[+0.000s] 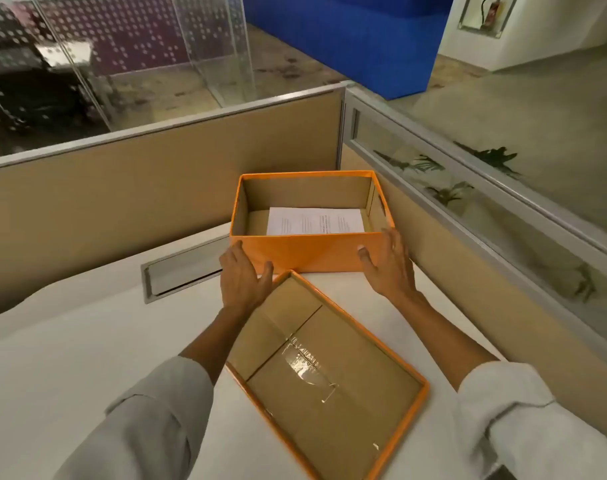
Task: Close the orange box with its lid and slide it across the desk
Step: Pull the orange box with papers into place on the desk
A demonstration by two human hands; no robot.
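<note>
A: How far along is it?

B: Barely begun, I'd judge. The orange box (312,252) stands open at the far end of the desk (87,341), close to the tan partition (122,188), with a printed sheet of paper (315,220) lying flat on its bottom. The lid (329,382) lies nearer the person, upside down and skewed, its brown inside facing up with a strip of clear tape (305,363) across it.

A: And the hands?

B: The left hand (243,277) has its fingers spread and loose at the box's near left corner, gripping nothing; its thumb sits just over the lid's far corner. The right hand (388,263) is spread too, at the near right corner, fingertips at the rim. Whether either actually touches the box, I can't tell.

A: So what's left?

B: Everything: turn the lid over, fit it on, then slide the box.

A: The surroundings?

B: A smooth white desk with a metal cable slot (184,271) left of the box. Partitions on two sides, glass walls beyond, a blue block (347,39) on the floor.
</note>
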